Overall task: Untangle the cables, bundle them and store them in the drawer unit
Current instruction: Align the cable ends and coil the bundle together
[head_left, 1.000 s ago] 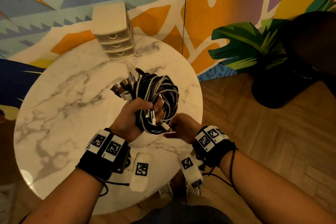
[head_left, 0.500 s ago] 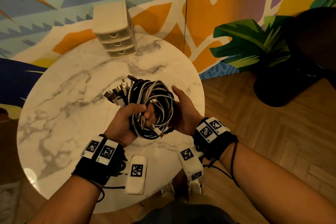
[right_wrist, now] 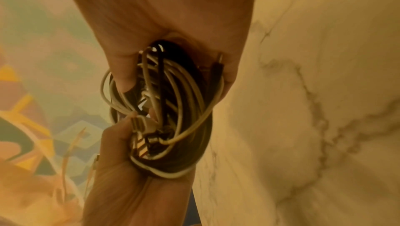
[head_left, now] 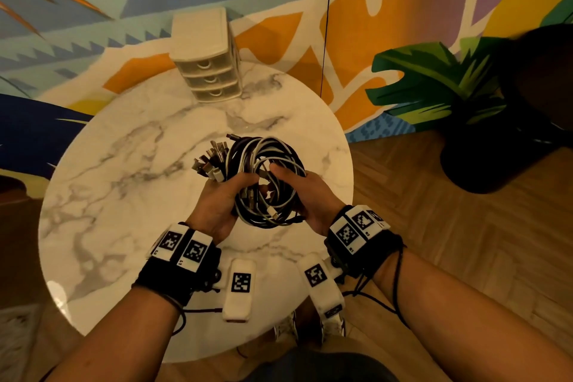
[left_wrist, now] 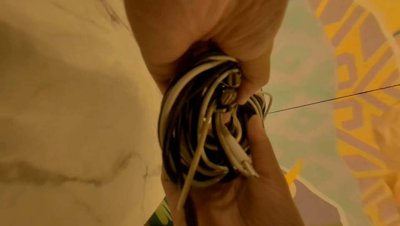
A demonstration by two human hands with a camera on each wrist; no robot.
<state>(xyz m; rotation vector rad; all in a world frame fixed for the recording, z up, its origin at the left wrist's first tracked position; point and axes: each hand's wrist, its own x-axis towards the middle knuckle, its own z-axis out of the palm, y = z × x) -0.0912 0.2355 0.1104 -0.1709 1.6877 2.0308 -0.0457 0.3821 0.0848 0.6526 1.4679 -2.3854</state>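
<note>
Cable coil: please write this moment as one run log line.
cable coil: held above table | left hand: gripping | right hand: gripping | drawer unit: closed

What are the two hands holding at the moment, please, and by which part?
Both grip the coiled cable bundle: the left hand around the coil's left side near the plug ends, the right hand around its right side.

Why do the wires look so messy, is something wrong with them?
Nothing is broken. The cable bundle is a loose coil of black and white wires that cross over each other, held above the table by the left hand and right hand. Its plugs splay out unevenly to the left.
</note>
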